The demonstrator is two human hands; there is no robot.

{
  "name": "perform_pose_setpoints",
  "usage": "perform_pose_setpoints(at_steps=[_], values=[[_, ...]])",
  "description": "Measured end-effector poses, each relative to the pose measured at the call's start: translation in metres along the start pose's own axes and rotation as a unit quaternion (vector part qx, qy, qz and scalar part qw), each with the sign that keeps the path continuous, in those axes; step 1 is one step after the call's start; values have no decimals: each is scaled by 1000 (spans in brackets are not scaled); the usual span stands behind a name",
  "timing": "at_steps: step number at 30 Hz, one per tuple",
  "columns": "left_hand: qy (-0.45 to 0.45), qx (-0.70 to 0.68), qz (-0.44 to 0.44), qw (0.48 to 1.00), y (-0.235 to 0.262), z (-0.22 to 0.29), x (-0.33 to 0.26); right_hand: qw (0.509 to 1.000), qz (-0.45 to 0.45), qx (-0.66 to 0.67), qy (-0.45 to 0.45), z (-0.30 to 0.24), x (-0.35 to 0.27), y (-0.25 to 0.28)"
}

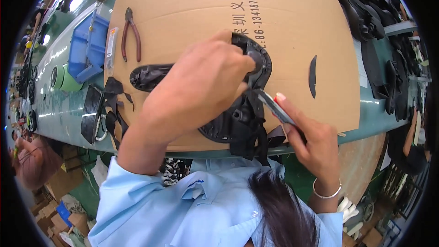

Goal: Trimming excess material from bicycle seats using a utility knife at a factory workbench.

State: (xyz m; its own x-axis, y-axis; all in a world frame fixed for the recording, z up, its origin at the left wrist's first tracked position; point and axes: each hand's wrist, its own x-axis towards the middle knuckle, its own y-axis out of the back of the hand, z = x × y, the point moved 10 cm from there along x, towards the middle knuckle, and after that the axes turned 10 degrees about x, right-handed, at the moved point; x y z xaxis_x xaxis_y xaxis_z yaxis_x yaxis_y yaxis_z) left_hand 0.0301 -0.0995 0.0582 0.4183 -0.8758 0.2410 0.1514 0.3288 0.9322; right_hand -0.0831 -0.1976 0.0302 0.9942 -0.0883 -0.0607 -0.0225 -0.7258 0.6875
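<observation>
A black padded piece with raised, rounded rims (231, 121) lies on the cardboard sheet in front of me, with black straps hanging over the near edge. My left hand (201, 73) reaches across it, fingers curled and gripping its upper rim; the fingertips are partly hidden behind the hand. In my right hand (313, 139) is a utility knife (276, 108) with a grey body and a bit of red. Its tip points left and meets, or nearly meets, the piece's edge just below my left fingers.
Pliers with dark red handles (131, 36) lie on the cardboard (178, 9) at the left, near a blue bin (87, 45), a phone (93, 112) and black scraps (114, 87). A thin curved black offcut (313, 77) rests at the right. Black pieces (361, 13) are heaped at the far right.
</observation>
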Motion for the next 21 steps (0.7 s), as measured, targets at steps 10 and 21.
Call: perform_pose_setpoints(at_steps=[10, 21], values=[[-79, 2, 275, 958, 13, -13, -14, 953, -61, 256, -150, 34, -16, -41], [385, -419, 237, 788, -18, -121, -40, 990, 92, 37, -101, 10, -28, -11]])
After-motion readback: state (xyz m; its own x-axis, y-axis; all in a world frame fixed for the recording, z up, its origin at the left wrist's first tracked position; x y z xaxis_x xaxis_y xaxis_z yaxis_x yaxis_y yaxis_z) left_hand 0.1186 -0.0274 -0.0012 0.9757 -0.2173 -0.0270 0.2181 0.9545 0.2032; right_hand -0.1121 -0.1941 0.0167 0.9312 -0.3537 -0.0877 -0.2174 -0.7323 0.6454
